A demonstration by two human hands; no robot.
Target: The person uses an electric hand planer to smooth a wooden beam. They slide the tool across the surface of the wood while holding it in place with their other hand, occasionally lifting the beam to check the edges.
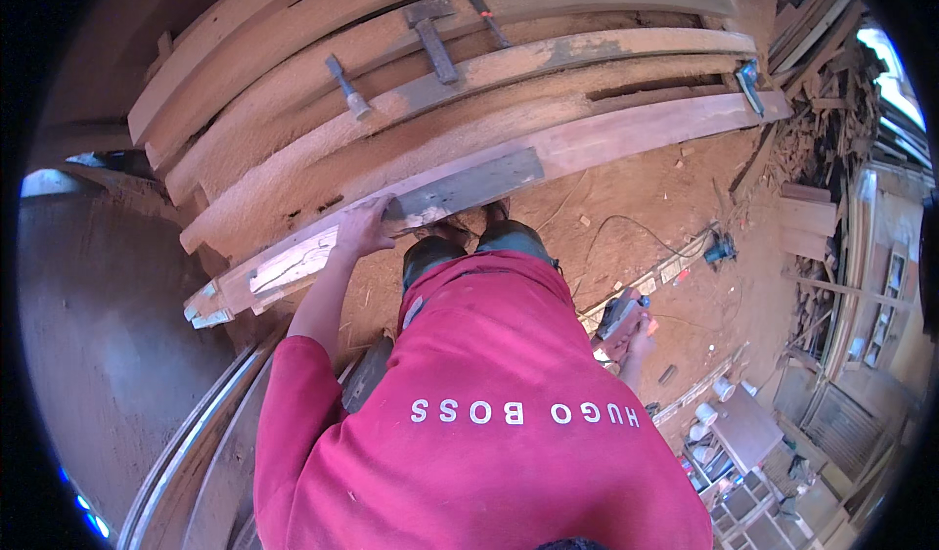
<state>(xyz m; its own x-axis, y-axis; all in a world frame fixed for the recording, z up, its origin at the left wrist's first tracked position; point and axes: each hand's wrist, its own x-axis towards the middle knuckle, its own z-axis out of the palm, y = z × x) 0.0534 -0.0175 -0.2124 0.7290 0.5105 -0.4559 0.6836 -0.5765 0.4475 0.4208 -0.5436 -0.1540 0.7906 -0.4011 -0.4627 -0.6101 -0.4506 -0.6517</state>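
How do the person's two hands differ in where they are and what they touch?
The left hand is stretched forward, resting flat on the long reddish wooden plank beside a grey weathered board. The right hand hangs low at the side, gripping a grey handheld power tool over the sawdust-covered floor. Both are bare.

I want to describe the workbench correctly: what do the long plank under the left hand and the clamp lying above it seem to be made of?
The long plank looks like raw reddish wood, unfinished and dusted with sawdust. The clamp seems dull grey metal, possibly steel, with a matte, worn look.
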